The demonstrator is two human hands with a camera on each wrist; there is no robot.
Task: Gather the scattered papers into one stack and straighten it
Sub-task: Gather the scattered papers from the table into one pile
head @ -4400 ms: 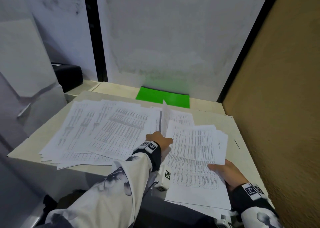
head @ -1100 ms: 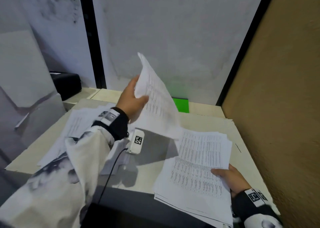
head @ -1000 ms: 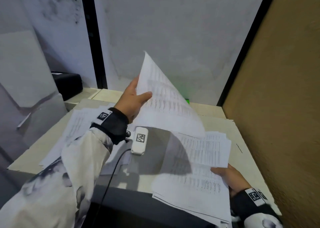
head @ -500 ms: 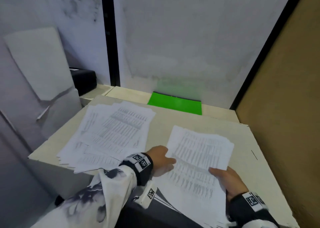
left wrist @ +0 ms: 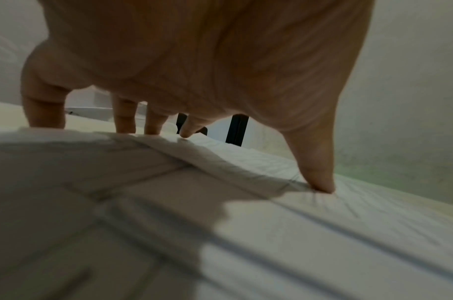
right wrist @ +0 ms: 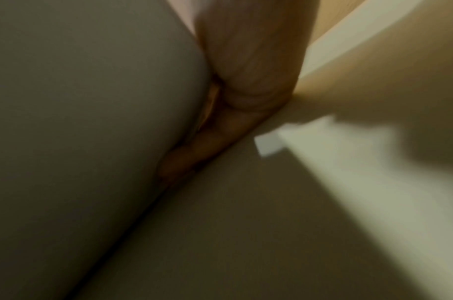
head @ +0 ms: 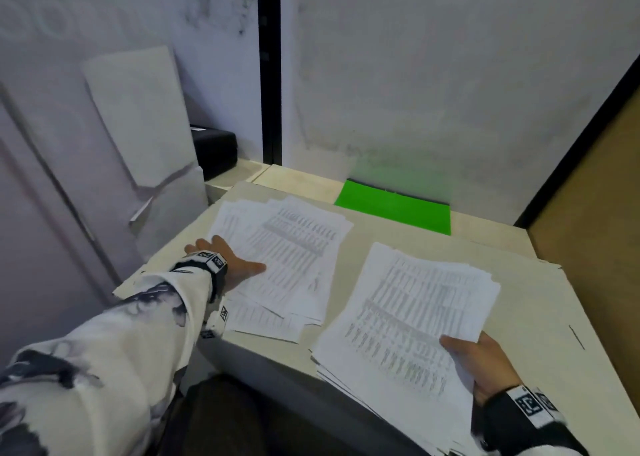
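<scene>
The loose white printed paper sheets (head: 277, 248) on the left are thin and matt, slightly buckled where the left hand (head: 225, 260) presses them; the wrist view shows the paper (left wrist: 245, 162) creasing softly under a fingertip. The gathered stack of white printed paper (head: 408, 320) gripped by the right hand (head: 481, 365) has the same dull, uncoated finish. The pale beige bench (head: 540, 310) looks smooth and matt, like laminate board. A bright green flat sheet (head: 394, 210) at the back looks smooth and even. The sleeve (head: 114, 351) is soft white-and-grey patterned cloth.
</scene>
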